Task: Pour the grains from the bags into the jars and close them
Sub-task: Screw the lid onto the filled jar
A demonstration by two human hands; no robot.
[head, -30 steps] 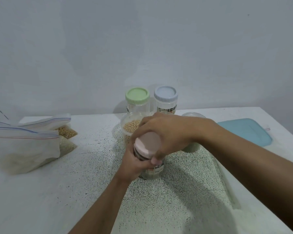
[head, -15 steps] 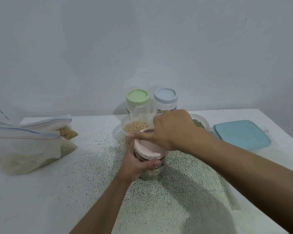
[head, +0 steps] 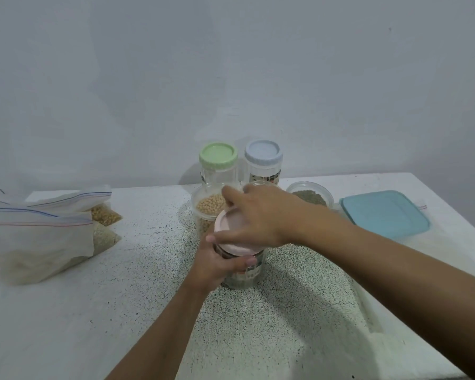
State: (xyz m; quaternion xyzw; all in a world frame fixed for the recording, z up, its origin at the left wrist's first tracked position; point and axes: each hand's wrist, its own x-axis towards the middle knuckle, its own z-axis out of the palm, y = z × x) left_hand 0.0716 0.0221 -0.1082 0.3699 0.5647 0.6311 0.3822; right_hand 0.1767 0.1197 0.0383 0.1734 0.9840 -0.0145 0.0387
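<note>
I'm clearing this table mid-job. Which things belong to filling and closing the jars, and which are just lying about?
Job: pink-lidded jar gripped by left hand; pink lid held by right hand; open bean jar; open green-grain jar; green-lidded jar; blue-lidded jar; grain bags.
Lying about: teal-lidded container, right of the jars.

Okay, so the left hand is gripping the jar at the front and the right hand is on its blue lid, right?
Not quite. The head view shows the right hand on a pink lid, not a blue one. The left hand does grip the front jar. The only blue lid closes the back jar by the wall.
</note>
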